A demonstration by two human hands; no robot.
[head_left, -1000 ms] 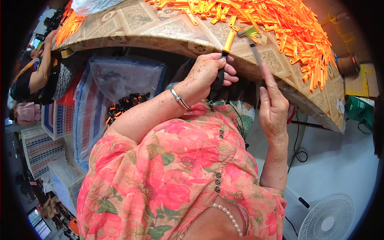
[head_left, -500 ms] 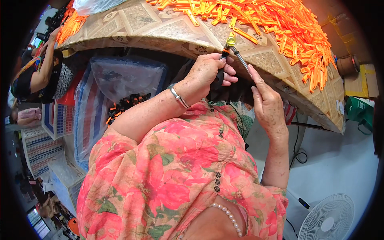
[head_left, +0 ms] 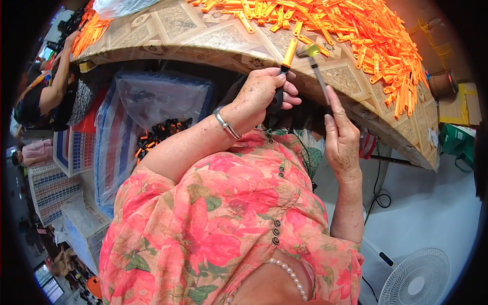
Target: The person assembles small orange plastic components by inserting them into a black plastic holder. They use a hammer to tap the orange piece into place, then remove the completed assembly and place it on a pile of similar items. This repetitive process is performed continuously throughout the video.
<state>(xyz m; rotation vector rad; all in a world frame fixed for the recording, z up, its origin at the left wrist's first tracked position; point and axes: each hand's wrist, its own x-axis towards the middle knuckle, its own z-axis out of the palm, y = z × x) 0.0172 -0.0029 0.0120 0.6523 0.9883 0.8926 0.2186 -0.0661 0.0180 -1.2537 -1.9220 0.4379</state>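
My left hand (head_left: 272,91) is closed round a black handle-like part (head_left: 276,100), held at the table's near edge. From its top an orange plastic strip (head_left: 290,53) with a hole near the end points up and away. My right hand (head_left: 341,140) grips the shaft of a small hammer (head_left: 319,76), index finger stretched along it. The hammer's head, with a yellow see-through face, is slightly blurred and hangs just right of the strip, apart from it. Beyond both hands a large heap of orange strips (head_left: 366,38) covers the table's far right.
The patterned table (head_left: 203,40) curves across in front of me. At my left, a striped bag (head_left: 109,152) holds black and orange parts (head_left: 155,137) under clear plastic. A co-worker's arm (head_left: 53,94) reaches to another orange pile (head_left: 89,33). A white fan (head_left: 417,282) stands at lower right.
The hammer head has lifted off the strip's top and swung to the right. My right hand has shifted slightly down with it. My left hand stays in place.
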